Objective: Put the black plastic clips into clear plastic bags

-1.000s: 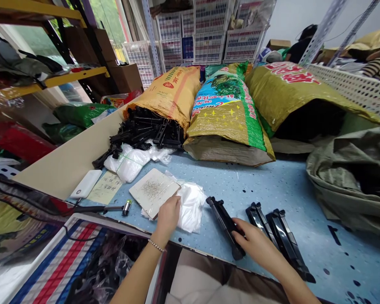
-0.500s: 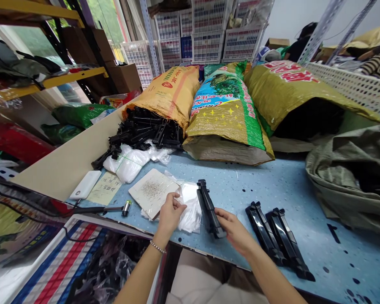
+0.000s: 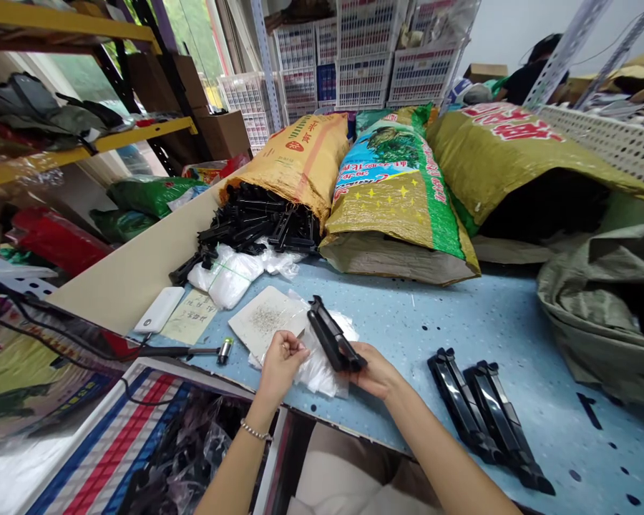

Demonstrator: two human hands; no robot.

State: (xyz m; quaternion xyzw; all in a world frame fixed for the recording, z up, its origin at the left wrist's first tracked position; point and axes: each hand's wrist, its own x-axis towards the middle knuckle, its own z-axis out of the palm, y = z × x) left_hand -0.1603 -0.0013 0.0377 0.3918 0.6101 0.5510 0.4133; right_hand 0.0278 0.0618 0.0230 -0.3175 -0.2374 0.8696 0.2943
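Observation:
My right hand (image 3: pixel 376 373) grips a long black plastic part (image 3: pixel 327 330) by its near end, tilted above a pile of clear plastic bags (image 3: pixel 322 378). Thumb and fingers of my left hand (image 3: pixel 277 363) are pinched together beside the pile; whatever is between them is too small to make out. Behind that hand lies a whitish square board (image 3: pixel 268 315) with many tiny brownish bits on it. Two similar black plastic parts (image 3: pixel 461 404) rest side by side on the blue tabletop, to the right of my right hand.
An orange sack (image 3: pixel 295 154) spills black parts (image 3: pixel 252 218) at the back left. Beside it lie a green-and-gold sack (image 3: pixel 397 214) and an olive sack (image 3: pixel 515 157). A hammer (image 3: pixel 222 350), white power bank (image 3: pixel 159 309) and bundled bags (image 3: pixel 230 275) are left. A person sits far right.
My right hand has lifted the black part and moved it left, over the clear bags. My left hand's fingers have curled closer together. The view has shifted slightly.

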